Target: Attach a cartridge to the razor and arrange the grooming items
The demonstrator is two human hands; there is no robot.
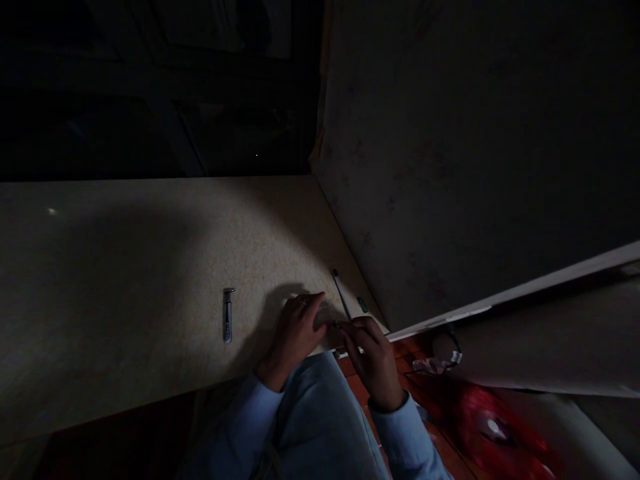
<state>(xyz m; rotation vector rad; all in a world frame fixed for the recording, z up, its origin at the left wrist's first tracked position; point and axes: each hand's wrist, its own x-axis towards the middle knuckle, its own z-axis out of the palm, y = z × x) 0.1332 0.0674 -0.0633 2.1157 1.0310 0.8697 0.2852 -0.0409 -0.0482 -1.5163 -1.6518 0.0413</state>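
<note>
The left hand angles over the mottled tabletop, thumb and forefinger parted; the right hand bends inward, fingertips pinching a small dark piece between the hands, too dim to identify. The right hand partly hides a slim white stick with a dark tip.

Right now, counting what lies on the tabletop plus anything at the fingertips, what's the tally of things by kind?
Grey-and-dark tool: 1
White stick with a dark tip: 1
Small green piece: 1
Tiny dark piece at the right hand's fingertips, too small to identify: 1
Total: 4
</note>
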